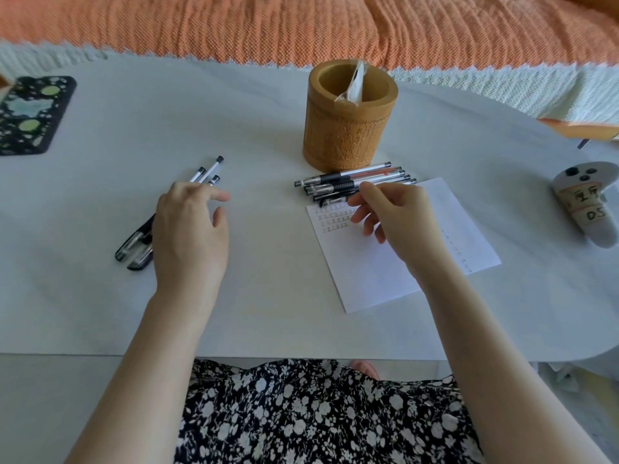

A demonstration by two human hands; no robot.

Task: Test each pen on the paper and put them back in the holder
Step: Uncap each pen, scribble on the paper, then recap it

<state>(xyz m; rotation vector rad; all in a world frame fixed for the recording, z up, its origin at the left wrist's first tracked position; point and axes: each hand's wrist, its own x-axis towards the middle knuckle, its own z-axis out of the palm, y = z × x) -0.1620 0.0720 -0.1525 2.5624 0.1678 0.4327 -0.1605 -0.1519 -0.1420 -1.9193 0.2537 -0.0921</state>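
A carved bamboo pen holder [348, 135] stands at the back middle of the white table, with a white wrapper [354, 85] sticking out of it. Several capped pens [335, 180] lie in a row just in front of it. A sheet of paper [385, 272] with small written marks at its top left lies below them. My right hand [395, 216] reaches over the paper, and its thumb and forefinger pinch the nearest pen of the row. Three more pens [140, 242] lie slanted at the left. My left hand [191, 229] rests over them with fingers relaxed and spread.
A black patterned mat [30, 112] lies at the far left. A grey handheld device with taped labels [589, 205] sits at the right edge. An orange blanket [301, 25] runs behind the table. The table's front edge [301, 354] is close to my lap.
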